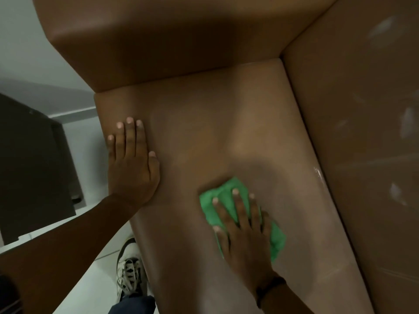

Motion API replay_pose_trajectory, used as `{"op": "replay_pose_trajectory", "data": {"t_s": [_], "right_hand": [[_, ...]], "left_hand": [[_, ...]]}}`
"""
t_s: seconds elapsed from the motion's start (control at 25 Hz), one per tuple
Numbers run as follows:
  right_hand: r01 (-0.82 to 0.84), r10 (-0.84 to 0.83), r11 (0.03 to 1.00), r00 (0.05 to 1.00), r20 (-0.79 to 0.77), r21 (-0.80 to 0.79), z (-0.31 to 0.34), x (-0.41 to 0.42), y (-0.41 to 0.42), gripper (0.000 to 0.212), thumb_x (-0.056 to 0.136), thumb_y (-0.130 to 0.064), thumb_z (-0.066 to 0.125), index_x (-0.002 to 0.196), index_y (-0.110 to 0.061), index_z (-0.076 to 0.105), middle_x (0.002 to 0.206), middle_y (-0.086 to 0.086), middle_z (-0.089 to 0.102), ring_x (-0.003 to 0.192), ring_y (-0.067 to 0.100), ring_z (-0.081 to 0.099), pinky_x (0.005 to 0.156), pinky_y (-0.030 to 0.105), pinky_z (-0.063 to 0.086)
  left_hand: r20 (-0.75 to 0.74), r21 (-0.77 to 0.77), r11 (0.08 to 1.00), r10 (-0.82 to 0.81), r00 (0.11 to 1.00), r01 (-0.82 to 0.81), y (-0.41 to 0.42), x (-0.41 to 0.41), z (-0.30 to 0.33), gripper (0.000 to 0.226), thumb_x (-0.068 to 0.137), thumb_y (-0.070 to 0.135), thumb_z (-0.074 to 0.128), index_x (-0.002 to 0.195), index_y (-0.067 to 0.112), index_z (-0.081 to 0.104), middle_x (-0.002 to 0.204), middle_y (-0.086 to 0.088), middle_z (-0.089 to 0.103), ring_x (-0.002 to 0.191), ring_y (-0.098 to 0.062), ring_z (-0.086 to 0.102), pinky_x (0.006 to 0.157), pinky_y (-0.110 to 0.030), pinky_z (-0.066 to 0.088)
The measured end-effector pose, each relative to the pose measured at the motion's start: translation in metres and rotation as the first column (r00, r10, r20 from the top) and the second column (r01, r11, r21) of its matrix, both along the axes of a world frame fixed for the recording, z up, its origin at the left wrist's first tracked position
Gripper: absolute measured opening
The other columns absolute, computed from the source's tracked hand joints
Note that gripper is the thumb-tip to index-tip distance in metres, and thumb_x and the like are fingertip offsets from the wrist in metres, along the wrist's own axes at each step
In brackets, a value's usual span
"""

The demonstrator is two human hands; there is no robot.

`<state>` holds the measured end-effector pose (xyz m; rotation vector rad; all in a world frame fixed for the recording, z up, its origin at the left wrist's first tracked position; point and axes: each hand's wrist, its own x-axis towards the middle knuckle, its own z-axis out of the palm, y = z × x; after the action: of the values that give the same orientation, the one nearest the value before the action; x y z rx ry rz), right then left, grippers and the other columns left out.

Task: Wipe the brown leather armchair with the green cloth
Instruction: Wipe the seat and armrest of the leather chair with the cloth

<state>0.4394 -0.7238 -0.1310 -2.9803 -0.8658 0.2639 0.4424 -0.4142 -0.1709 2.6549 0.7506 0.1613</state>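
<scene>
Armchair: the brown leather armchair (226, 123) fills most of the head view, seen from above; its seat cushion runs from the lower middle of the frame up toward the backrest at the top, with an armrest along the right side.
Seat axis: the seat's long side runs from near the person away toward the upper left, tilted slightly in the picture.
Cloth: the green cloth (226, 196) lies bunched on the seat cushion, toward its right front part, near the armrest but not touching it.
Cloth axis: its longer side runs diagonally, from upper left to lower right.
Right hand: the right hand (243, 230) lies flat on top of the cloth, fingers spread and pointing toward the backrest; it presses the cloth to the leather rather than closing around it. A dark band sits on the wrist.
Left hand: the left hand (131, 164) rests palm down and open on the left edge of the seat, fingers together and pointing toward the backrest, holding nothing.
Armrest surface: pale streaks and smears show on the right armrest.
Floor: a white laced shoe (130, 270) stands on the light floor, just beside the seat's left front edge.
Left background: a dark cabinet (34, 166) stands against the pale wall.
</scene>
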Motion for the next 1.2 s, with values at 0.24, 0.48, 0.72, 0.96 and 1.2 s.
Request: {"op": "replay_pose_trajectory", "data": {"t_s": [0.24,0.48,0.72,0.96,1.2], "right_hand": [[-0.224,0.225,0.969,0.974,-0.004,0.109,-0.017,-0.086,0.018,0.06,0.11,-0.066,0.036,0.168,-0.051,0.03,0.181,-0.005,0.022,0.166,0.033,0.024,0.12,0.064,0.033],[0.264,-0.264,0.964,0.964,0.0,0.025,-0.013,0.0,0.022,0.061,0.113,-0.061,0.028,0.171,-0.045,0.022,0.183,0.002,0.015,0.163,0.042,0.026,0.119,0.066,0.031],[-0.214,0.213,0.967,0.977,0.022,0.141,-0.016,0.047,0.088,0.059,0.115,-0.059,0.032,0.171,-0.047,0.02,0.183,-0.002,0.011,0.166,0.038,0.016,0.124,0.065,0.026],[-0.195,0.182,0.968,0.979,0.091,0.159,-0.021,0.145,0.213,0.057,0.113,-0.057,0.031,0.169,-0.048,0.029,0.182,-0.004,0.017,0.165,0.037,0.02,0.123,0.063,0.028],[-0.238,0.236,0.962,0.971,0.03,0.133,-0.014,0.099,0.2,0.057,0.112,-0.06,0.035,0.168,-0.051,0.029,0.183,0.001,0.015,0.163,0.043,0.023,0.118,0.069,0.031]], "left_hand": [[0.029,0.04,0.999,0.003,1.0,-0.005,0.0,0.0,-0.011,0.074,0.11,0.037,0.027,0.176,0.003,0.017,0.185,-0.022,0.016,0.173,-0.039,0.01,0.141,-0.058,0.007],[0.041,0.042,0.999,0.012,0.999,-0.014,0.001,0.0,-0.014,0.074,0.112,0.039,0.025,0.176,0.003,0.017,0.185,-0.022,0.016,0.173,-0.039,0.01,0.141,-0.058,0.008],[0.057,0.032,0.999,0.018,0.998,-0.02,0.0,-0.002,-0.01,0.074,0.11,0.035,0.027,0.176,0.002,0.018,0.185,-0.022,0.017,0.173,-0.038,0.01,0.142,-0.056,0.007],[0.078,0.014,1.0,0.018,0.997,-0.019,0.001,0.0,-0.013,0.075,0.108,0.03,0.033,0.175,-0.001,0.019,0.184,-0.023,0.019,0.173,-0.037,0.012,0.141,-0.057,0.01],[0.058,-0.059,0.997,0.058,0.997,-0.055,0.0,0.001,0.0,0.078,0.108,0.034,0.031,0.172,-0.008,0.018,0.181,-0.029,0.017,0.17,-0.037,0.009,0.14,-0.059,0.013]]}}
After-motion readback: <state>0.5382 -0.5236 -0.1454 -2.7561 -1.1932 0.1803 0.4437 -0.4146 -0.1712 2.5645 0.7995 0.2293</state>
